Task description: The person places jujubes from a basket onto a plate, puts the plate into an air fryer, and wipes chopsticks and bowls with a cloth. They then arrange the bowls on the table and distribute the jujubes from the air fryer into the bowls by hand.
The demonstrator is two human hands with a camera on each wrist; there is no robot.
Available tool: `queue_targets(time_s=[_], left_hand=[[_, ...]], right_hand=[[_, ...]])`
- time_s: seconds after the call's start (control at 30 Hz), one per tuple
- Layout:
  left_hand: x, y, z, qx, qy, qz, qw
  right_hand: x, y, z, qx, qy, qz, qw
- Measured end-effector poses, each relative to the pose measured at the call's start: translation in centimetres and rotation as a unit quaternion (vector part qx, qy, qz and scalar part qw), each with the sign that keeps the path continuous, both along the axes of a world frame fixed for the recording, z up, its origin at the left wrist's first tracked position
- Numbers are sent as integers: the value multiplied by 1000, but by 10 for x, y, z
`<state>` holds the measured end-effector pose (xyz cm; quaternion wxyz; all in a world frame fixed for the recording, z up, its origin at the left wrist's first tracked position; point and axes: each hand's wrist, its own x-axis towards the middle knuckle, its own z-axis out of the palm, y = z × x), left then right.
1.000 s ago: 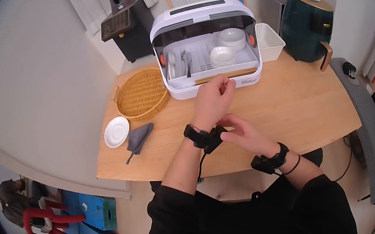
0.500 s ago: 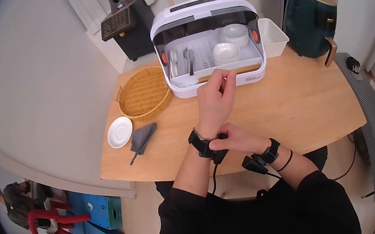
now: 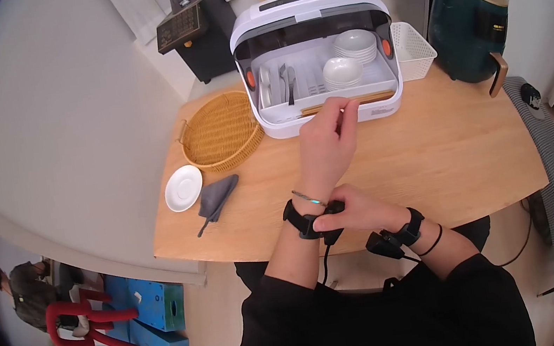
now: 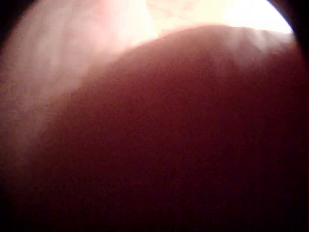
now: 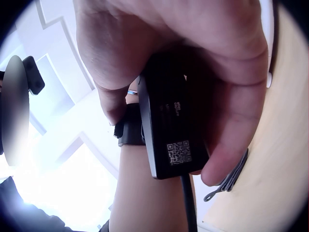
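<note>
Over the table, in front of the white dish case, is the left hand, its fingers curled with nothing visible in them. A black camera box sits on the left wrist, beside its black strap. The right hand grips that box; in the right wrist view the right hand has thumb and fingers around its sides. Blurred skin covers most of the left wrist view.
Left on the table lie a wicker tray, a white saucer and a grey cloth. A white basket and green air fryer stand right. A person is far left.
The right hand has moved in against the left wrist and closed around the camera box. The head view has shifted slightly, so the table scene sits further right in the picture.
</note>
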<state>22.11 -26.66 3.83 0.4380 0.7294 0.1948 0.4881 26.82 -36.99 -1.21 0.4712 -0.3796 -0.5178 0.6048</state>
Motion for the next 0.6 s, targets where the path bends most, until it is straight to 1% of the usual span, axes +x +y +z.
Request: queue_targets(time_s=[0.03, 0.07, 0.1, 0.13, 0.17, 0.2, 0.27, 0.3, 0.33, 0.37, 0.4, 0.43, 0.47, 0.5, 0.57, 0.6], left_hand=[[2, 4, 1, 174, 11, 53, 983], [5, 7, 3, 344, 21, 104, 933], [5, 4, 2, 346, 18, 107, 932], [1, -8, 8, 225, 6, 64, 972], [-3, -13, 12, 98, -6, 19, 995], [-3, -11, 10, 97, -6, 23, 995], [-2, -3, 8, -4, -44, 3, 999], [-3, 2, 8, -3, -46, 5, 999], [-5, 7, 11, -4, -50, 25, 998], [-8, 11, 13, -5, -55, 44, 997], [-10, 16, 16, -5, -59, 41, 997], [-12, 20, 20, -12, -99, 48, 994], [-13, 23, 23, -20, -137, 54, 989], [-12, 24, 23, -20, -139, 51, 989], [-14, 24, 25, -62, -153, 7, 986], [-16, 24, 27, -59, -155, 8, 986]], right_hand=[[0, -1, -2, -1, 0, 3, 1000], [3, 0, -2, -5, -9, 2, 1000], [7, 2, -1, -7, -18, 1, 1000], [6, 2, -2, 13, -21, 2, 1000], [7, 4, -2, 16, -22, 5, 1000], [8, 5, -4, 15, -33, 14, 999], [8, 6, -2, 15, -47, 25, 998], [5, 4, 2, 4, 10, 2, 1000], [3, 2, 4, -8, 67, -23, 997], [1, 2, 1, -7, 64, -24, 998], [-2, 4, -6, -29, 92, -22, 995], [-5, 7, -14, -51, 121, -21, 991], [-8, 10, -21, -39, 98, -14, 994], [-8, 12, -24, -38, 96, -16, 994], [-8, 18, -22, -26, 87, 19, 996], [-6, 22, -20, -23, 85, 21, 996]])
